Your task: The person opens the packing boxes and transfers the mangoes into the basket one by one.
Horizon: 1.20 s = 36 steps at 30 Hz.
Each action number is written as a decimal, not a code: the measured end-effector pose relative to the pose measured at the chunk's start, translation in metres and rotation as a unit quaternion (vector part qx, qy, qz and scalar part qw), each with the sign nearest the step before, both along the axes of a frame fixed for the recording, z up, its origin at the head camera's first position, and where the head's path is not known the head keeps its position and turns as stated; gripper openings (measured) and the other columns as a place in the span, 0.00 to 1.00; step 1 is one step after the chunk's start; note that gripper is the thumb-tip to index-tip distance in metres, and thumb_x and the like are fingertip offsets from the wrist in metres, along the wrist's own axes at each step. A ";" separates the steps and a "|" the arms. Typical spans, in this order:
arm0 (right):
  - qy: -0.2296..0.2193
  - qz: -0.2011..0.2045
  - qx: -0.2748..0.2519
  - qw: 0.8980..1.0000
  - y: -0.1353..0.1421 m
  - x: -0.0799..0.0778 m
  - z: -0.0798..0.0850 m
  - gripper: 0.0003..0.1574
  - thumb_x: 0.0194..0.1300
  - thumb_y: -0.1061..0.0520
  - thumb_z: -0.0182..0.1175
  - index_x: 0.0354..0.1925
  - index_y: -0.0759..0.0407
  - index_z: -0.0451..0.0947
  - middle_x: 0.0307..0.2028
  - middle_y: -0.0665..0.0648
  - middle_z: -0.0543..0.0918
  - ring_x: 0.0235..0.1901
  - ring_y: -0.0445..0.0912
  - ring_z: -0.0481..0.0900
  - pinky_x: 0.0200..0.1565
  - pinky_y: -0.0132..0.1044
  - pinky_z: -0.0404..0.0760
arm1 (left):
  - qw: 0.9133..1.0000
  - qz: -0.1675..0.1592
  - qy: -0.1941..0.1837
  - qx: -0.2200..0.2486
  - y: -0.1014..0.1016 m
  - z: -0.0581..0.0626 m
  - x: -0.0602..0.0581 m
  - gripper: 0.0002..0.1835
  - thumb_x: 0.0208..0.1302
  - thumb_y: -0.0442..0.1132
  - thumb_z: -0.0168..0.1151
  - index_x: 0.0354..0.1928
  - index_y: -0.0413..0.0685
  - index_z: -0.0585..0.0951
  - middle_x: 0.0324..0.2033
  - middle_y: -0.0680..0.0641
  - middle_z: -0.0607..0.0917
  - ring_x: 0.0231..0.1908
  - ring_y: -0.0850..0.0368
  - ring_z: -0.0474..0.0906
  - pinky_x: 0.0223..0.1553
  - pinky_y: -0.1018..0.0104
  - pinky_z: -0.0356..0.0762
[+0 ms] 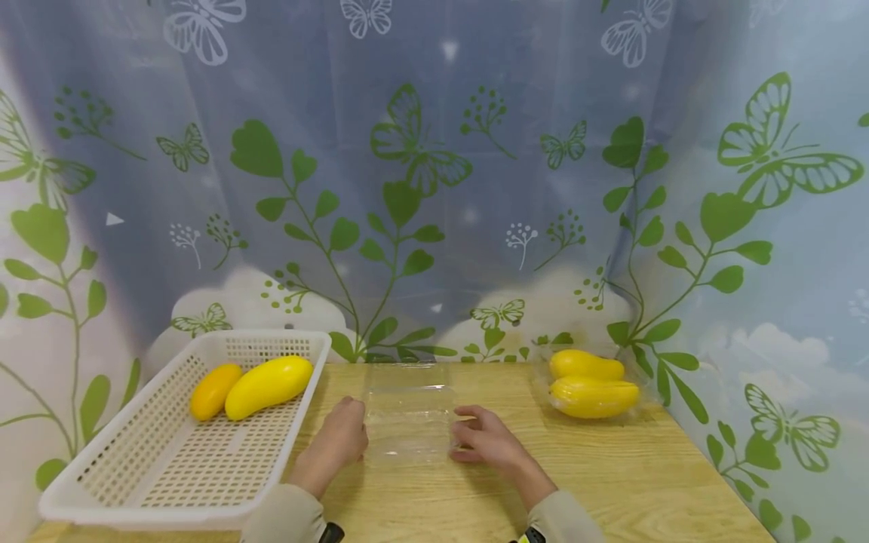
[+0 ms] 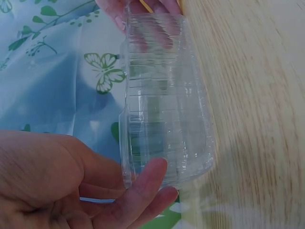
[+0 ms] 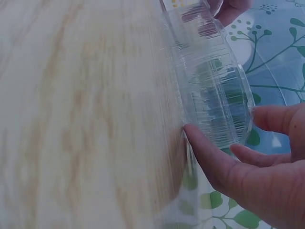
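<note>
An empty clear plastic clamshell container point(image 1: 409, 426) rests on the wooden table between the two hands. At its left end is the left hand point(image 1: 337, 436), its fingertips point(image 2: 155, 169) laid against the plastic near the rim. The right hand point(image 1: 490, 445) grips the opposite end, with fingers point(image 3: 202, 145) spread between rim and base. In the left wrist view the container point(image 2: 162, 109) stands in side view, ridged and see-through. Some fingers of the left hand are hidden behind the rim.
A white perforated basket point(image 1: 204, 516) on the left holds two long yellow fruits point(image 1: 268, 387), one more orange. At the back right, another clear container point(image 1: 543, 377) holds two similar yellow fruits point(image 1: 594, 397). A printed curtain point(image 1: 434, 226) hangs behind the table point(image 1: 645, 483).
</note>
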State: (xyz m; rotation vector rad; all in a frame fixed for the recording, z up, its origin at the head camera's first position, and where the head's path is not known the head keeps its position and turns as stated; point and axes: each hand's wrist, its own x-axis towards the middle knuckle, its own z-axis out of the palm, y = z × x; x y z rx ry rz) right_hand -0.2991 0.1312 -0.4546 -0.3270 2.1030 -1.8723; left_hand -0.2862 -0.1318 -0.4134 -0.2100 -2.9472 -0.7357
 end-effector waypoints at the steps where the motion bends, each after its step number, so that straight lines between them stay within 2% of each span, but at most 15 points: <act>1: 0.002 0.000 0.001 1.000 0.000 0.000 0.000 0.36 0.80 0.61 0.50 0.75 0.77 0.52 0.65 0.81 0.68 0.58 0.60 0.78 0.55 0.49 0.87 | 1.000 0.002 -0.003 0.002 0.000 0.000 0.000 0.05 0.59 0.18 0.59 0.35 0.27 0.81 0.38 0.36 0.79 0.29 0.46 0.78 0.32 0.60 0.83; 5: 0.005 -0.002 0.001 1.000 -0.002 -0.001 0.001 0.36 0.80 0.60 0.51 0.75 0.77 0.52 0.66 0.82 0.67 0.61 0.64 0.77 0.55 0.49 0.87 | 1.000 0.004 -0.007 0.014 0.000 0.000 0.000 0.05 0.59 0.17 0.58 0.34 0.28 0.81 0.39 0.34 0.79 0.28 0.47 0.78 0.30 0.61 0.83; 8: 0.001 -0.003 0.001 1.000 -0.002 0.000 0.002 0.36 0.80 0.60 0.50 0.75 0.77 0.52 0.66 0.82 0.66 0.61 0.65 0.76 0.55 0.49 0.87 | 1.000 -0.002 0.000 0.009 0.000 0.000 0.000 0.04 0.61 0.19 0.58 0.33 0.29 0.80 0.41 0.32 0.80 0.30 0.46 0.78 0.33 0.58 0.83; 10: -0.001 -0.003 -0.001 1.000 -0.002 0.000 0.001 0.36 0.79 0.60 0.50 0.75 0.77 0.52 0.66 0.82 0.66 0.61 0.65 0.76 0.55 0.50 0.87 | 1.000 -0.007 0.007 0.004 0.000 -0.001 0.000 0.04 0.64 0.21 0.59 0.38 0.27 0.81 0.43 0.29 0.80 0.35 0.43 0.80 0.38 0.52 0.85; 13: -0.005 -0.007 0.000 1.000 -0.002 0.000 0.002 0.36 0.79 0.60 0.50 0.75 0.77 0.52 0.66 0.81 0.67 0.59 0.63 0.77 0.55 0.50 0.87 | 1.000 -0.009 0.008 0.005 0.000 -0.001 0.001 0.14 0.69 0.27 0.59 0.52 0.22 0.79 0.52 0.23 0.80 0.49 0.32 0.81 0.51 0.42 0.83; 15: -0.007 -0.009 0.001 1.000 -0.002 0.000 0.002 0.36 0.79 0.60 0.50 0.75 0.77 0.52 0.66 0.81 0.67 0.58 0.62 0.78 0.55 0.50 0.87 | 1.000 -0.009 0.000 0.011 0.000 -0.001 0.001 0.22 0.72 0.31 0.58 0.62 0.21 0.74 0.58 0.21 0.77 0.58 0.27 0.77 0.58 0.37 0.79; 18: -0.012 -0.013 0.002 1.000 -0.002 0.000 0.002 0.36 0.80 0.58 0.49 0.75 0.76 0.52 0.66 0.80 0.67 0.58 0.61 0.79 0.55 0.49 0.87 | 1.000 -0.002 -0.014 0.020 0.000 -0.001 0.001 0.26 0.75 0.36 0.55 0.67 0.22 0.70 0.63 0.19 0.73 0.64 0.24 0.72 0.63 0.34 0.74; 29: -0.023 -0.036 -0.010 0.999 -0.004 0.001 0.008 0.37 0.84 0.48 0.43 0.74 0.75 0.54 0.66 0.78 0.67 0.57 0.60 0.79 0.53 0.49 0.88 | 0.999 0.002 -0.013 0.033 -0.001 -0.001 0.003 0.28 0.82 0.47 0.45 0.68 0.27 0.70 0.66 0.20 0.70 0.65 0.24 0.71 0.65 0.32 0.71; 36: -0.026 -0.038 -0.004 0.999 -0.002 0.001 0.008 0.36 0.85 0.47 0.40 0.74 0.74 0.54 0.66 0.78 0.68 0.57 0.61 0.79 0.51 0.49 0.88 | 0.999 0.004 0.005 0.031 -0.001 0.005 0.007 0.33 0.84 0.54 0.37 0.70 0.31 0.70 0.67 0.23 0.71 0.65 0.25 0.72 0.66 0.32 0.70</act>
